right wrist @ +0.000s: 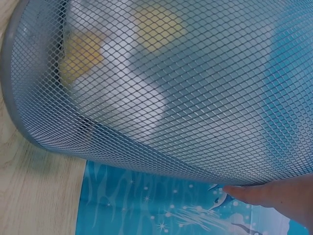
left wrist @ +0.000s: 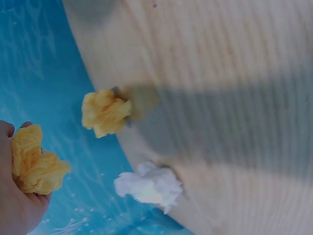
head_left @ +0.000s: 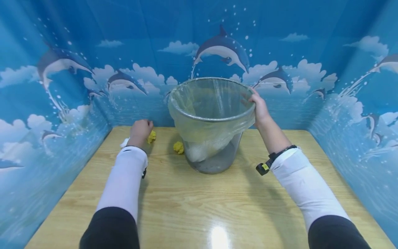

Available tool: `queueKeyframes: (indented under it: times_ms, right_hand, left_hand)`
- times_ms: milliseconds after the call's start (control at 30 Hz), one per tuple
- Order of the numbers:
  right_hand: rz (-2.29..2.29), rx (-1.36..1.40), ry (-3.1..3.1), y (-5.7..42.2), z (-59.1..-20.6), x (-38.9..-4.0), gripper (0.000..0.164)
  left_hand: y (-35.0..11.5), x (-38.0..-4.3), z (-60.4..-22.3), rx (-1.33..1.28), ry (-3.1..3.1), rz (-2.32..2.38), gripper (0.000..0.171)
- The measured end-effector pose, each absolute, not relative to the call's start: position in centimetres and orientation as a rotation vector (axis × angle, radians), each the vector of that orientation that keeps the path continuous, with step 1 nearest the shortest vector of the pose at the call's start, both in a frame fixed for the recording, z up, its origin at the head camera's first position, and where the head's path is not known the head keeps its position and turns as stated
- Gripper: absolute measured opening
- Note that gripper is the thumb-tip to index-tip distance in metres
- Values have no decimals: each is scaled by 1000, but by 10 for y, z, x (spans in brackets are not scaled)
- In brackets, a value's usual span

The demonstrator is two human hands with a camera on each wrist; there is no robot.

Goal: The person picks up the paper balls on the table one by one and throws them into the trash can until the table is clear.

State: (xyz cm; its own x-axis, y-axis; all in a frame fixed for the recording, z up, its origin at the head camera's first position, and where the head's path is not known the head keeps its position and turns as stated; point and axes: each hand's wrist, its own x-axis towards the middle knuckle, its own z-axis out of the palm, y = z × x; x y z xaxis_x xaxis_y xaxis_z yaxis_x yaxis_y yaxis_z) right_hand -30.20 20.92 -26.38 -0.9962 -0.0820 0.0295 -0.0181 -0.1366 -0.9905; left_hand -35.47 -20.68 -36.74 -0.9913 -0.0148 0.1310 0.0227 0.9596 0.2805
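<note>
My left hand (head_left: 141,131) is at the table's far left, its fingers curled round a yellow crumpled paper ball (left wrist: 36,164), which the left wrist view shows best. Near that hand on the table lie another yellow paper ball (left wrist: 105,112) and a white crumpled paper ball (left wrist: 149,186). One more yellow ball (head_left: 178,147) is beside the base of a grey mesh wastebasket (head_left: 214,162), lined with a translucent bag (head_left: 199,133). My right hand (head_left: 259,107) grips the basket's rim at its right side, some fingers behind the bag. Yellow and white shapes show through the mesh in the right wrist view.
The wood-grain table (head_left: 186,207) is bordered at the back and sides by a blue dolphin-print curtain (head_left: 140,41). The wastebasket stands near the back middle, close to the curtain.
</note>
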Motion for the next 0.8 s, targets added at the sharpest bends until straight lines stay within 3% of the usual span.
queueKeyframes:
  times_ms: [800]
  right_hand:
    - [-2330, -128, 2055, 209, -263, -303, 71]
  left_hand:
    - [-185, -363, -253, -121, -2802, -392, 39]
